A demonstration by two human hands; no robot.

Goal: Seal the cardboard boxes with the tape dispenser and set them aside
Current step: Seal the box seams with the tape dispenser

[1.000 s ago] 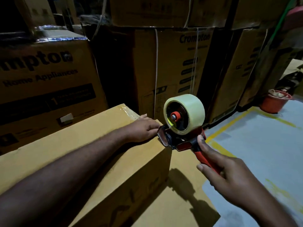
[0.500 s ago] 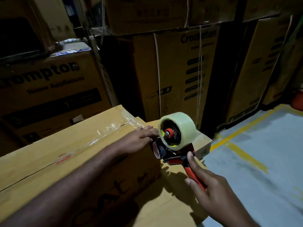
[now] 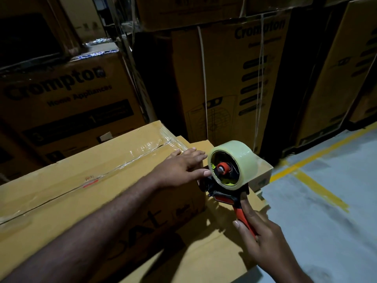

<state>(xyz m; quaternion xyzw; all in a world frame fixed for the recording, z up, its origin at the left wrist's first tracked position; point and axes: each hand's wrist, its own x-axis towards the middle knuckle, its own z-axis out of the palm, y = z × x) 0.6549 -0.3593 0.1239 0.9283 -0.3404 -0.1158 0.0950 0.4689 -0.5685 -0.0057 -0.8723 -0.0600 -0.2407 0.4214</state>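
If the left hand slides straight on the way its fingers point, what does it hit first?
Most likely the tape dispenser: the left hand lies flat on the box, fingertips aimed at it and seemingly almost touching.

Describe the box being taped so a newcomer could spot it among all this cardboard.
In front of the wall of stacked Crompton cartons lies a long, pale box, the left hand flat on its far end beside the tape dispenser. Its mark: glossy clear tape along its top seam.
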